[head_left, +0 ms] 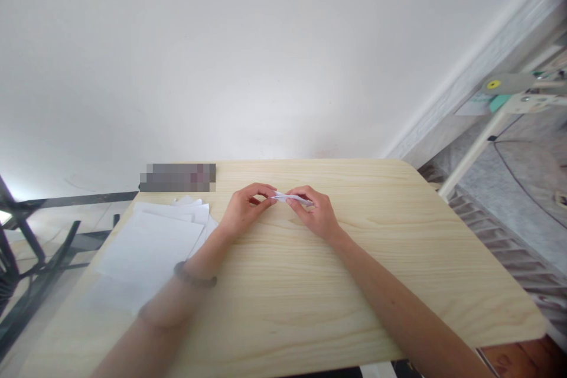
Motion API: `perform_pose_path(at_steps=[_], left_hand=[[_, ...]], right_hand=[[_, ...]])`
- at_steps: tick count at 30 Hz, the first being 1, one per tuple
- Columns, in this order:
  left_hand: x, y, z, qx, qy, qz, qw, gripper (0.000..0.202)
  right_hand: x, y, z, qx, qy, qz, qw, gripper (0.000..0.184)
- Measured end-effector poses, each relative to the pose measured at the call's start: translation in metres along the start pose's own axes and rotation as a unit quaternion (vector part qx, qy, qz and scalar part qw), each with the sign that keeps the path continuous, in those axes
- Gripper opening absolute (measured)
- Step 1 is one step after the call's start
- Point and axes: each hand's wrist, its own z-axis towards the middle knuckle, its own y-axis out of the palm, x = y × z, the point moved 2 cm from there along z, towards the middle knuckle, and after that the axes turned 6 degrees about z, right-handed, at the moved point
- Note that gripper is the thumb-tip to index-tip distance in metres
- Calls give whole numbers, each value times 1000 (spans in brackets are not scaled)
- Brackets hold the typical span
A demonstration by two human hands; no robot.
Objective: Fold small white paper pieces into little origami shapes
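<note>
A small, narrow piece of folded white paper (pixel 280 195) is held between both hands above the middle of the wooden table (pixel 283 295). My left hand (pixel 248 205) pinches its left end between thumb and fingers. On the other side, my right hand (pixel 315 210) grips the right part, thumb in front and fingers behind. The fingers hide some of the paper, so its full folded shape is not plain. A dark bracelet (pixel 195 277) circles my left wrist.
Loose white paper sheets (pixel 150 242) lie overlapping on the table's left side. Behind them is a blurred-out dark object (pixel 178 178). A white wall (pixel 266 59) rises along the far edge. Black metal legs (pixel 48 266) stand left; a pale metal frame (pixel 478 147) stands right.
</note>
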Motion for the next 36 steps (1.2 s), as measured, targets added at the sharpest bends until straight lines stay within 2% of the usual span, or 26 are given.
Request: perform_pose_path(at_steps=[10, 19, 29, 36], left_hand=[[-2, 1, -1, -1, 68, 74, 995, 17], [-6, 1, -1, 6, 10, 113, 993, 22], [-6, 2, -2, -26, 34, 129, 991, 25], [-4, 1, -1, -16, 26, 98, 995, 24]], right_hand=[[-1, 2, 1, -7, -11, -6, 1000, 16], [-2, 2, 1, -23, -21, -15, 999, 15], [1, 2, 1, -17, -27, -18, 999, 16], [1, 2, 0, -23, -20, -26, 999, 16]])
